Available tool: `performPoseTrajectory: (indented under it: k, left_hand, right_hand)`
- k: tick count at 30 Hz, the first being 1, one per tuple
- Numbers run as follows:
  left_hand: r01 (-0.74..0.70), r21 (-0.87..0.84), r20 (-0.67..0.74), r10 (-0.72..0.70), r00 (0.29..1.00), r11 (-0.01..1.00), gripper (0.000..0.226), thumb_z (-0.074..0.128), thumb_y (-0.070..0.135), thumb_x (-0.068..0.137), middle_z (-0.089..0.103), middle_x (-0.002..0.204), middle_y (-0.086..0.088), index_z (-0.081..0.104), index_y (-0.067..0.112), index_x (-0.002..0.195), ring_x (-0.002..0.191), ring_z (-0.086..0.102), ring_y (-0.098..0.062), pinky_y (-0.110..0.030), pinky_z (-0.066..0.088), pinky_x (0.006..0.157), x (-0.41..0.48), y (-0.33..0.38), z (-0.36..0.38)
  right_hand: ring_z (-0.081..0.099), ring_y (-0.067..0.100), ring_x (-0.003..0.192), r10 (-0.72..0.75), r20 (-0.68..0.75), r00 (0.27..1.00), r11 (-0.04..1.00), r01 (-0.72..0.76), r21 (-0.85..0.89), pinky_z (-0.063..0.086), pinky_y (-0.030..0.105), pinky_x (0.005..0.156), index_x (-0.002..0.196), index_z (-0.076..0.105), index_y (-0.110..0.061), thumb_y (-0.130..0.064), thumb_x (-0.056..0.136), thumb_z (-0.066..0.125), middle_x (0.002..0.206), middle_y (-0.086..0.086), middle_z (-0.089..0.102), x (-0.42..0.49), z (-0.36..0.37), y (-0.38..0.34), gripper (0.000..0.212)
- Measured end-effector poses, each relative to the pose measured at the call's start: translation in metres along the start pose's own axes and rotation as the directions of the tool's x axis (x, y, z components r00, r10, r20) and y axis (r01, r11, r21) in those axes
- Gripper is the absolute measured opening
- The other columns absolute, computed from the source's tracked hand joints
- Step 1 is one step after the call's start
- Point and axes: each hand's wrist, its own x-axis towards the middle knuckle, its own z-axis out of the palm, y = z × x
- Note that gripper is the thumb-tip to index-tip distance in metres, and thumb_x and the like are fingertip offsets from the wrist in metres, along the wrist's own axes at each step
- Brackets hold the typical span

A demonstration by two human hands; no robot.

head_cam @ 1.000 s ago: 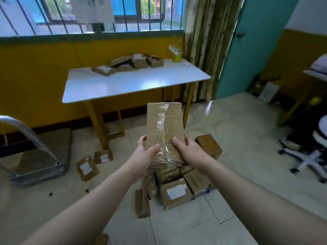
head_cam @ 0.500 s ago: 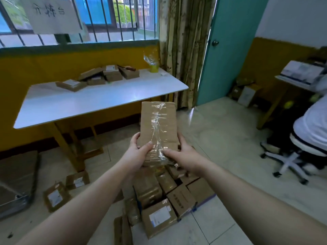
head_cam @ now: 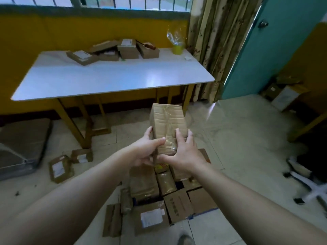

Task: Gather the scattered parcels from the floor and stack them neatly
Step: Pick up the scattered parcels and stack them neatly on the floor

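Both hands gripped one taped cardboard parcel (head_cam: pixel 167 124) in the air, above the floor and in front of the desk (head_cam: pixel 113 76). The left hand (head_cam: pixel 146 151) wrapped the parcel's near left edge, thumb on top, fingers curled under. The right hand (head_cam: pixel 184 152) lay across the near right part, fingers spread over the top face, thumb toward the near end. Both were closed on it; how hard could not be told. The parcel's long axis ran away from the person, far end tilted up toward the desk's front edge and near end low between the hands. It sat roughly centred, so neither hand was clearly nearer, though the right covered more of the top. Directly below and nearer the person lay the main cluster of parcels (head_cam: pixel 159 197) on the floor (head_cam: pixel 238 138), touching one another and loosely packed. Two small labelled parcels (head_cam: pixel 61 167) lay apart by the desk's left leg, and another flat one (head_cam: pixel 113 220) sat at the cluster's near left. More parcels (head_cam: pixel 113 51) sat loose along the desk's far edge. Judgement: the held parcel was mid-carry, and the stacking spot was either the floor cluster straight below or the desk ahead; which one could not be told. Either way the placement would probably need the far end levelled first. Task looked early, with most parcels unstacked.
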Motion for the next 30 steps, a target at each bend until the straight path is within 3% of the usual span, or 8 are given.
performPoseTrajectory:
  k: [6, 9, 11, 14, 18, 22, 26, 30]
  left_hand:
    - [0.069, -0.039, -0.099, -0.073, 0.992, 0.997, 0.081, 0.061, 0.032, 0.09, 0.043, 0.141, -0.012, 0.004, 0.047, 0.146, 0.11, 0.058, -0.032, -0.053, 0.054, 0.082, 0.065, -0.028, 0.026]
    - [0.1, -0.005, -0.105, -0.1, 0.989, 0.995, 0.065, 0.046, 0.04, 0.096, 0.039, 0.147, -0.01, 0.006, 0.043, 0.148, 0.122, 0.051, -0.03, -0.05, 0.047, 0.096, 0.113, -0.061, 0.029]
    - [0.122, 0.14, -0.164, -0.099, 0.982, 0.983, 0.057, 0.04, 0.04, 0.099, 0.032, 0.152, -0.008, 0.011, 0.039, 0.149, 0.131, 0.042, -0.027, -0.044, 0.041, 0.103, 0.151, -0.095, 0.024]
    - [0.228, 0.523, -0.312, -0.065, 0.948, 0.821, 0.066, 0.052, 0.03, 0.095, 0.028, 0.154, -0.006, 0.015, 0.036, 0.149, 0.137, 0.034, -0.026, -0.035, 0.04, 0.099, 0.205, -0.16, 0.009]
    - [0.364, 0.806, -0.392, -0.039, 0.919, 0.467, 0.077, 0.055, 0.051, 0.086, 0.003, 0.159, -0.002, 0.009, 0.043, 0.147, 0.145, -0.002, -0.03, -0.057, 0.011, 0.112, 0.264, -0.245, -0.011]
    - [0.309, 0.885, -0.33, 0.001, 0.944, 0.348, 0.07, 0.038, 0.064, 0.087, -0.004, 0.159, 0.001, 0.002, 0.047, 0.145, 0.143, -0.012, -0.028, -0.058, -0.004, 0.11, 0.297, -0.307, -0.018]
    - [0.26, 0.925, -0.264, -0.023, 0.964, 0.278, 0.064, 0.024, 0.066, 0.09, -0.005, 0.159, 0.004, 0.001, 0.047, 0.146, 0.144, -0.01, -0.029, -0.059, -0.004, 0.11, 0.31, -0.343, -0.022]
    - [0.232, 0.953, -0.254, 0.096, 0.963, 0.197, 0.064, 0.017, 0.067, 0.089, -0.011, 0.158, 0.007, -0.007, 0.046, 0.145, 0.142, -0.017, -0.028, -0.059, -0.003, 0.11, 0.31, -0.36, -0.022]
  right_hand:
    - [0.007, 0.035, 0.145, -0.065, 0.084, 0.994, 0.994, 0.072, -0.079, 0.03, 0.049, 0.109, 0.15, -0.006, -0.03, -0.08, 0.068, 0.056, 0.158, 0.011, -0.013, 0.062, 0.032, 0.051, 0.114]
    - [0.009, 0.035, 0.144, -0.058, 0.108, 0.992, 0.997, 0.064, -0.05, 0.03, 0.049, 0.109, 0.15, -0.002, -0.029, -0.081, 0.067, 0.055, 0.158, 0.011, -0.007, 0.095, 0.066, 0.086, 0.114]
    - [0.01, 0.035, 0.144, -0.032, 0.143, 0.989, 0.997, 0.041, -0.064, 0.029, 0.049, 0.109, 0.151, -0.002, -0.029, -0.081, 0.066, 0.055, 0.158, 0.011, -0.006, 0.115, 0.097, 0.113, 0.115]
    - [0.008, 0.036, 0.144, 0.023, 0.221, 0.975, 0.994, 0.002, -0.113, 0.028, 0.05, 0.11, 0.15, -0.002, -0.032, -0.081, 0.066, 0.056, 0.158, 0.01, -0.007, 0.138, 0.158, 0.151, 0.114]
    - [0.004, 0.034, 0.145, 0.088, 0.289, 0.953, 0.989, -0.048, -0.142, 0.027, 0.051, 0.11, 0.149, -0.002, -0.038, -0.077, 0.066, 0.059, 0.159, 0.008, -0.011, 0.161, 0.244, 0.188, 0.11]
    - [0.002, 0.034, 0.145, 0.126, 0.335, 0.934, 0.986, -0.08, -0.147, 0.026, 0.05, 0.111, 0.149, -0.001, -0.04, -0.077, 0.066, 0.058, 0.158, 0.006, -0.013, 0.187, 0.309, 0.212, 0.109]
    - [-0.001, 0.035, 0.145, 0.139, 0.353, 0.925, 0.982, -0.083, -0.169, 0.024, 0.052, 0.111, 0.15, 0.002, -0.038, -0.077, 0.067, 0.058, 0.157, 0.007, -0.015, 0.207, 0.353, 0.226, 0.107]
    - [0.0, 0.038, 0.143, 0.12, 0.347, 0.93, 0.979, -0.053, -0.197, 0.025, 0.051, 0.11, 0.15, 0.0, -0.039, -0.076, 0.068, 0.058, 0.157, 0.009, -0.016, 0.221, 0.38, 0.237, 0.107]
